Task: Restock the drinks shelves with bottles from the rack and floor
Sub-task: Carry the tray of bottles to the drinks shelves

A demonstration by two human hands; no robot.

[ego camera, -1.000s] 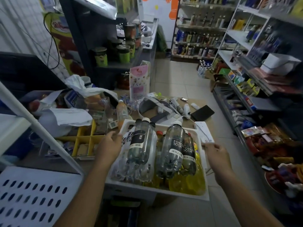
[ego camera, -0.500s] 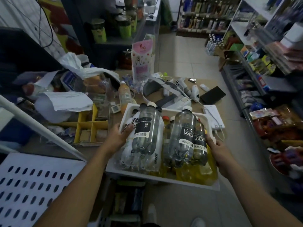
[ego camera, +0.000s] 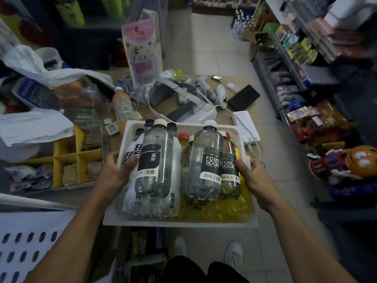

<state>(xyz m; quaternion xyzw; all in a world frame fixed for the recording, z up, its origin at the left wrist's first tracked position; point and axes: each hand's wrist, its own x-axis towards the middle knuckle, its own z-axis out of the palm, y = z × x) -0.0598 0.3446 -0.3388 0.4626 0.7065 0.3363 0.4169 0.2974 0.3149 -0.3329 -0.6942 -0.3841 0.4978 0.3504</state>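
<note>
A white tray (ego camera: 179, 223) full of drink bottles sits in front of me, half over the edge of a cluttered counter. It holds a shrink-wrapped pack of clear bottles with black labels (ego camera: 157, 170), two loose Forest Soda bottles (ego camera: 206, 162) and yellow drinks (ego camera: 226, 211) beneath. My left hand (ego camera: 115, 170) grips the tray's left rim, thumb over the edge against the pack. My right hand (ego camera: 252, 174) grips the right rim, thumb inside by the smaller soda bottle.
The counter (ego camera: 222, 78) beyond carries a white headset (ego camera: 183, 103), a black phone (ego camera: 243, 97), an orange juice bottle (ego camera: 123, 107), a yellow divider box (ego camera: 69, 158) and plastic bags. Stocked shelves (ego camera: 295, 58) line the tiled aisle on the right. A perforated white panel (ego camera: 26, 248) lies lower left.
Both hands have closed in from beside the tray and taken hold of its two side rims. The view has tilted further down; my shoes now show.
</note>
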